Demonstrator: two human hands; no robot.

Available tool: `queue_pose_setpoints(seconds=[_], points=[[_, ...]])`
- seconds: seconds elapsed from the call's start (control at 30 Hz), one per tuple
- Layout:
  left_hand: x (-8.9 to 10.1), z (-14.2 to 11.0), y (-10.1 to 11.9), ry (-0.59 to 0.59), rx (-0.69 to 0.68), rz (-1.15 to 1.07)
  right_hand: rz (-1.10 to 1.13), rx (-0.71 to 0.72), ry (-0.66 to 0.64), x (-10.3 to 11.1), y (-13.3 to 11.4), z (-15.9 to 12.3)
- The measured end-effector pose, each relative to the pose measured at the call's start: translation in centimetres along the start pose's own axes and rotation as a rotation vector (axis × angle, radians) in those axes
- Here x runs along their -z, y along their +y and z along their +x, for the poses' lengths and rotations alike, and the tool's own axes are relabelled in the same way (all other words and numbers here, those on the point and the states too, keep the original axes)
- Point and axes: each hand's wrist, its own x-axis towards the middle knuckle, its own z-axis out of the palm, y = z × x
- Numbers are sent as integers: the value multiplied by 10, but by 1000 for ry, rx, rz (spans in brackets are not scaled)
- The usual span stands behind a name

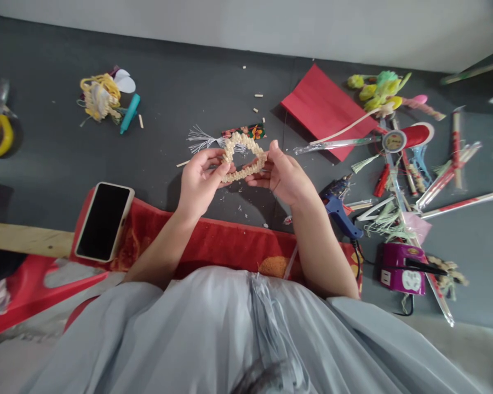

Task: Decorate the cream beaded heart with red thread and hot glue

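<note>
A cream-coloured braided ring (241, 174) is held up over the dark table, its middle open. My left hand (204, 178) pinches the ring's left side between thumb and fingers. On the opposite side, my right hand (285, 175) grips it, with the thumb raised and the fingertips behind or under the braid. Just beyond the ring lie a bundle of pale grey strings (200, 138) and a flowered dark strip (254, 131), both partly covered by it. Several small white bits are scattered farther up the table.
To the right are red paper (322, 109), a blue glue gun (340, 214), a spool of red ribbon (394, 140), wrapped sticks and a purple box-like device (398, 273). Leftward lie a phone (104, 221), a teal marker-like tube (130, 113), a yarn bundle (101, 97) and yellow-handled scissors (0, 134).
</note>
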Motion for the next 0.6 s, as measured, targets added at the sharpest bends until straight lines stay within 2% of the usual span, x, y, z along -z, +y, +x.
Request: queue_pose_setpoints(seconds=[0.17, 0.6], points=[[-1, -1, 0, -15, -5, -9, 21, -74, 15, 1, 1, 2], [0, -1, -5, -33, -26, 24, 41, -102, 53, -2, -4, -1]])
